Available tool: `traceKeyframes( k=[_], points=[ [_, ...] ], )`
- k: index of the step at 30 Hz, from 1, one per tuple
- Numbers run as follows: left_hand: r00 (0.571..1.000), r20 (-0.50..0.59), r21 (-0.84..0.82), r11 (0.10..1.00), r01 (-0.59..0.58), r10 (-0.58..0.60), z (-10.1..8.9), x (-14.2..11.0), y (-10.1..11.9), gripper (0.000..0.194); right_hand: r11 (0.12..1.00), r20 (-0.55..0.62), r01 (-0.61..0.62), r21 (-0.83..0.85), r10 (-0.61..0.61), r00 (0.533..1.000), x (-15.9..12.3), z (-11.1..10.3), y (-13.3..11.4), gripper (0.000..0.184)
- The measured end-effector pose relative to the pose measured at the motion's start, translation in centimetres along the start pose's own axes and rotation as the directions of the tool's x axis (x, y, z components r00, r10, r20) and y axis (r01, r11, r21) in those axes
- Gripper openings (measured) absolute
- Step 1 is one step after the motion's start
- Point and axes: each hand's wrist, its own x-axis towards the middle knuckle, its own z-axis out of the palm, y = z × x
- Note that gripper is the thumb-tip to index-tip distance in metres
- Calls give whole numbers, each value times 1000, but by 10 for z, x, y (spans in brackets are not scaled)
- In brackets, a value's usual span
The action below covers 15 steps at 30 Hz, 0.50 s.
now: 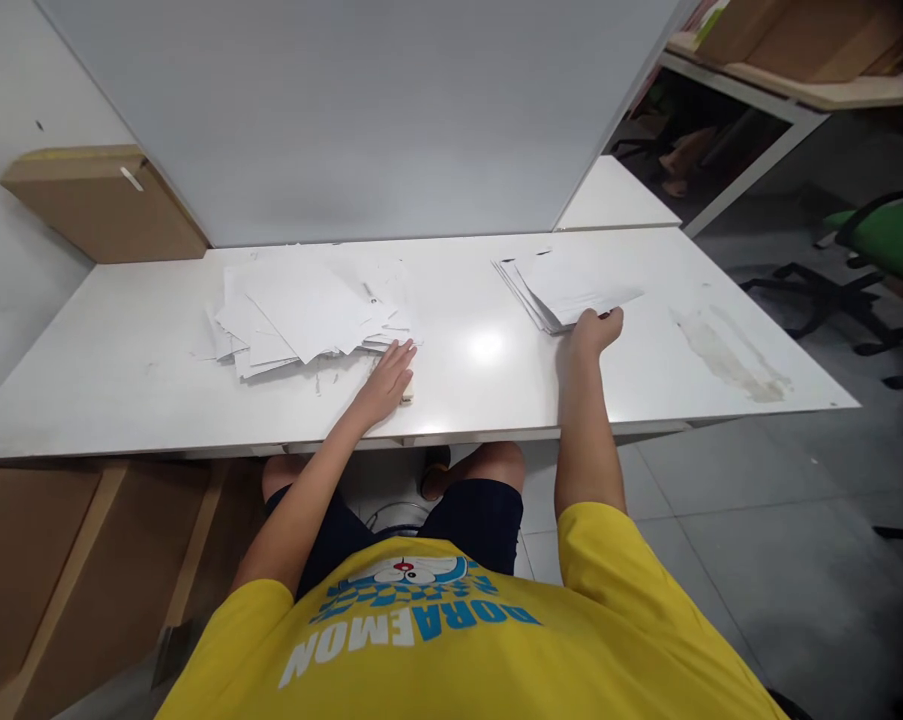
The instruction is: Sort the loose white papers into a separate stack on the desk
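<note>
- From my remote seat I see the right hand closed on the near edge of the fanned paper stack, to the right on the white tabletop; if that grip covers only some sheets, I judge the others could slide out
- The stack's upper sheet looks bowed, so a harder squeeze might crease it
- The left hand lies with fingers extended at the near right corner of the loose paper pile; a sideways sweep could scatter its uneven sheets
- A small pale block sits against that hand; I cannot tell whether it is gripped, and a careless shift might knock it towards the table's near edge
- The brownish stain right of the stack might mark paper dragged across it, if it is wet; I cannot tell
</note>
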Motion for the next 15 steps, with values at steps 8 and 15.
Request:
traceKeyframes(
  k=[8, 15],
  points=[
    [999, -15, 0, 1000, 28, -28, 2, -5, 3, 61, 898, 48, -99, -429, 133, 990, -4, 1, 10, 74],
    [983, -183, 133, 991, 34, -10, -7, -9, 8, 53, 900, 105, -26, -436, 80, 991, 1, -2, 27, 77]
  ],
)
